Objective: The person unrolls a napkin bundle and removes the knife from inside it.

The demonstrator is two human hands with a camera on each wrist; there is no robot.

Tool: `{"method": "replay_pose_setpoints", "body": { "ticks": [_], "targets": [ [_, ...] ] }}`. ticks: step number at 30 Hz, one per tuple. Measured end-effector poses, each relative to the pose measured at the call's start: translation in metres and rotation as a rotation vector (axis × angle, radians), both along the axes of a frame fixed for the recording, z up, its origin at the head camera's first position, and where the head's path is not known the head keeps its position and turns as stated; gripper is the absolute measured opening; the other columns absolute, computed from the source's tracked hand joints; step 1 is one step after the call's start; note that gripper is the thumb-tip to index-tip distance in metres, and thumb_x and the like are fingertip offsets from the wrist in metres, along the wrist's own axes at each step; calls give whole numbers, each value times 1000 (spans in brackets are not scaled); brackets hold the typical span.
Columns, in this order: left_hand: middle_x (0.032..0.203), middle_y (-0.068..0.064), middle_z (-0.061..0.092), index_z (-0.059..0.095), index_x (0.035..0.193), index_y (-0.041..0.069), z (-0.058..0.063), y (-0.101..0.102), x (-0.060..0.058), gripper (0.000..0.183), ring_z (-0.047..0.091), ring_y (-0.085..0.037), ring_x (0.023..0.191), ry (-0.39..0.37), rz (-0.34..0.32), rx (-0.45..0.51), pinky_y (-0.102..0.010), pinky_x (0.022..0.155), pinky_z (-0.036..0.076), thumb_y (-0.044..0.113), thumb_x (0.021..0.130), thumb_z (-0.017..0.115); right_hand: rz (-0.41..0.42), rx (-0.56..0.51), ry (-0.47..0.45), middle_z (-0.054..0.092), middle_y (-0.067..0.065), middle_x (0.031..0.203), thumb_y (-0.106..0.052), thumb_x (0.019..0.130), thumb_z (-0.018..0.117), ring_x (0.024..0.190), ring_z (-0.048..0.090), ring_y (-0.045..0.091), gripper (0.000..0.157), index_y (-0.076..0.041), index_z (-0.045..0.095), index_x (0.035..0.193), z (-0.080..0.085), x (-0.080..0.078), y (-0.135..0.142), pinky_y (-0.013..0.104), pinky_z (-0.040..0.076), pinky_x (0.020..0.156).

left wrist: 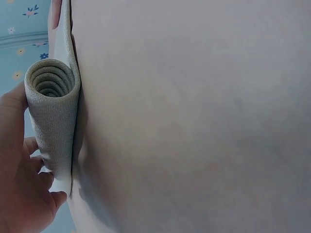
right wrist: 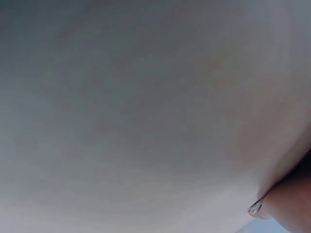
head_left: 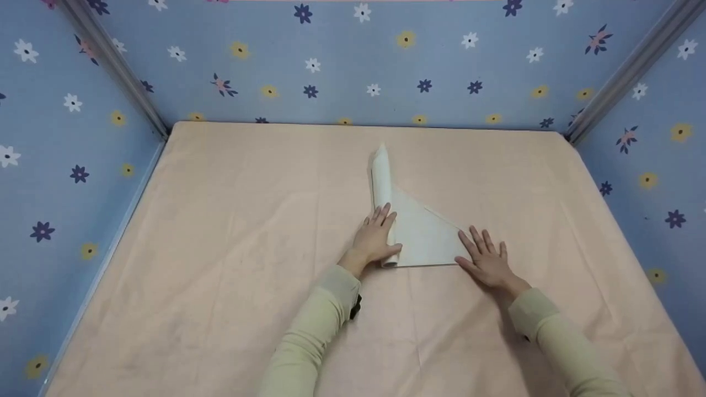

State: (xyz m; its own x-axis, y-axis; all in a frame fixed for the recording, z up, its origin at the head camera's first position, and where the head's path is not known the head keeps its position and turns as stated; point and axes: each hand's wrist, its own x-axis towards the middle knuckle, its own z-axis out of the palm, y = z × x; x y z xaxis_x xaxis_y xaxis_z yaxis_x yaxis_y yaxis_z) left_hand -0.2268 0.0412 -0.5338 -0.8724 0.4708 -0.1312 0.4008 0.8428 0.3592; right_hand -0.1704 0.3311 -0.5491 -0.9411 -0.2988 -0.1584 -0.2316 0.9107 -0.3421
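A pale, off-white cloth (head_left: 424, 231) lies on the table, its left side wound into a roll (head_left: 381, 176) and its right side flat with a slanting far edge. The far end of the roll tapers to a point. In the left wrist view, the near end of the roll (left wrist: 53, 124) shows several spiral layers. My left hand (head_left: 376, 240) rests over the near part of the roll, fingers extended and thumb to the right. Spread flat, my right hand (head_left: 488, 262) touches the flat part's right corner. In the right wrist view only a fingertip (right wrist: 286, 206) shows at lower right.
A peach-coloured cover (head_left: 248, 220) with faint creases and wrinkles spreads over the table. Blue flowered panels (head_left: 342, 66) enclose the back and both sides, with grey posts (head_left: 623, 77) at the two back corners.
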Motion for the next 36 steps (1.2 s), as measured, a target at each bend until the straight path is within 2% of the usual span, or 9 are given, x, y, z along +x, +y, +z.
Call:
{"method": "replay_pose_setpoints", "body": {
  "ticks": [5,12,36],
  "targets": [
    [148,-7,1,17,143,12,2,-2,0,78,2,-23,134,-3,-1,0,-40,107,13,48,82,50,-2,5,-1,0,16,147,-46,92,35,131,-7,38,65,-13,13,143,-1,-1,0,63,-10,95],
    [148,-7,2,18,142,12,3,-7,1,78,4,-24,134,-18,10,49,-40,107,12,46,81,52,-3,4,3,1,17,147,-46,92,35,131,-6,39,64,-13,13,143,-2,-1,0,64,-10,95],
    [148,-8,4,17,143,12,5,-22,2,80,7,-25,134,-40,8,82,-42,106,14,47,81,52,-7,5,-3,1,17,147,-47,92,36,131,-6,39,65,-13,14,143,0,-1,-1,64,-9,95]
  ]
}}
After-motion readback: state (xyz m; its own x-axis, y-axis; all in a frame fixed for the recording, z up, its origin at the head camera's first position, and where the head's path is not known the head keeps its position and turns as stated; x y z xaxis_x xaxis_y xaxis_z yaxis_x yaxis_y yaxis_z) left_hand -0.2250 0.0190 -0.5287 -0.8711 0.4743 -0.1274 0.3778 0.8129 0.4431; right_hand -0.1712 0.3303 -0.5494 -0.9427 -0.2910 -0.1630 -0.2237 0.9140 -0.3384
